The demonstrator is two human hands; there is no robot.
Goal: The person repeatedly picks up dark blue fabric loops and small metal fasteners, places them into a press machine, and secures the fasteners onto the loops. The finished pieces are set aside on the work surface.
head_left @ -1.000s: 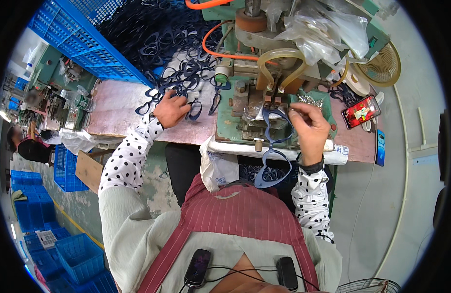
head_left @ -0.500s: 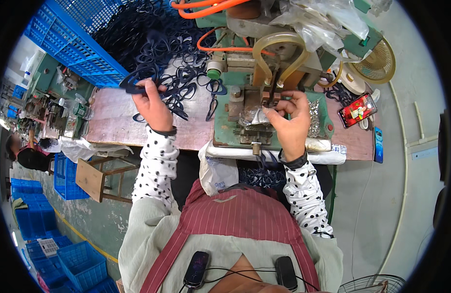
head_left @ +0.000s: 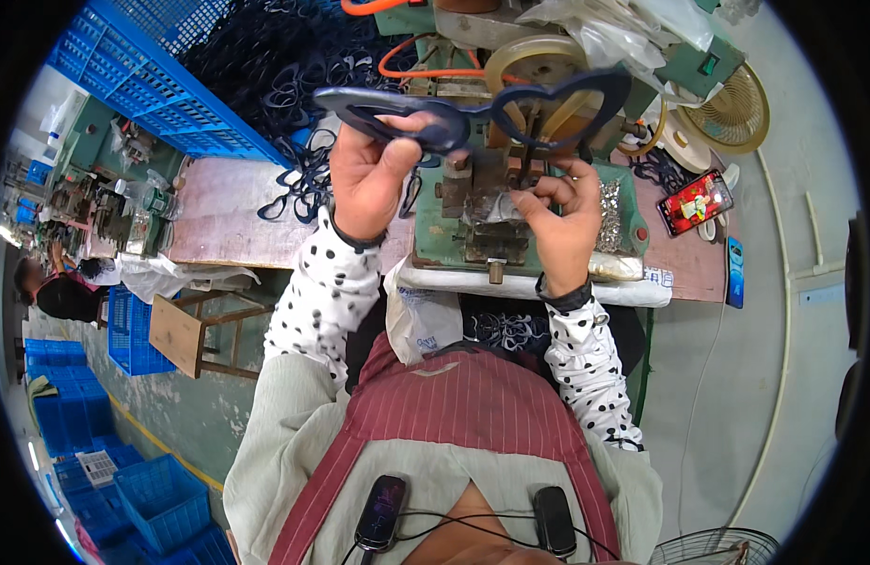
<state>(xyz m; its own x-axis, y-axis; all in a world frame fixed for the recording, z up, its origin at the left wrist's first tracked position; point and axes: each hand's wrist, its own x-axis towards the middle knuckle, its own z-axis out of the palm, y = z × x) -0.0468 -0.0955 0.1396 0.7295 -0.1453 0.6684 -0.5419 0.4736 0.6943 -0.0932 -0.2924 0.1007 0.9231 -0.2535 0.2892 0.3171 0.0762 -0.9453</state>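
Heart-shaped eyeglass frame (head_left: 473,108), dark blue and glossy, raised in front of the camera above the bench. Left hand (head_left: 374,174) closed around the bridge and one lens rim, thumb on top, fingers curled underneath; held high and roughly level, probably for a look along both rims. One heart-shaped rim projecting to the right of the grip, the other rim and a flat temple stub reaching out to the left. Plastic by the look, smooth, thin-walled, with open lens holes.

Right hand (head_left: 562,221) lower and to the right of that grip, fingers pinched narrow at the clamp of a green machine (head_left: 473,226); whatever sits between the fingertips too small to tell. Wrist braced near the machine's front edge, likely for steadiness.

Beyond the pinch, a tray of small shiny metal parts (head_left: 609,212), close enough for quick picking. Behind the machine, an orange hose (head_left: 407,61) looping across, and a translucent yellowish ring (head_left: 529,56). Past the left grip, a heap of dark frames (head_left: 265,56) spilling from a blue mesh crate (head_left: 162,85) onto the worn pinkish bench top (head_left: 218,207). Far right of the pinch, a phone with a red screen (head_left: 696,201) and a small round fan (head_left: 722,113). Polka-dot sleeves and a striped apron nearest the camera.
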